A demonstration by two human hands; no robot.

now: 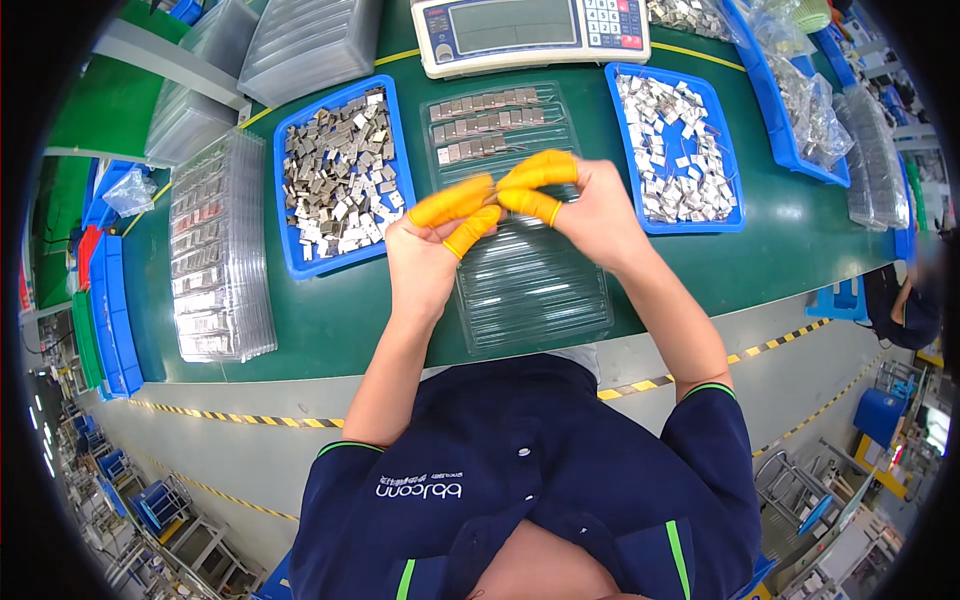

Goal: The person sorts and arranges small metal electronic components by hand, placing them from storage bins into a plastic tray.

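Note:
Yellow finger covers sit on the fingers of both hands, which meet above a clear ribbed plastic tray (535, 285). My left hand (440, 228) and my right hand (575, 195) are closed, fingertips pinched together on a small part that is mostly hidden between them. Under and beyond the hands, the tray's far rows hold small grey rectangular parts (490, 122) with thin wires. Left of the tray stands a blue bin (402, 140) heaped with small metallic grey pieces (335, 160). To its right, another blue bin (738, 205) holds small white pieces with wires (675, 140).
A white digital scale (530, 65) stands at the far edge. Stacked filled clear trays (215, 250) are at the left, with more stacked trays (310, 45) behind. A blue bin of bagged parts (790, 140) is at the right. The green table's (330, 340) near edge runs before my body.

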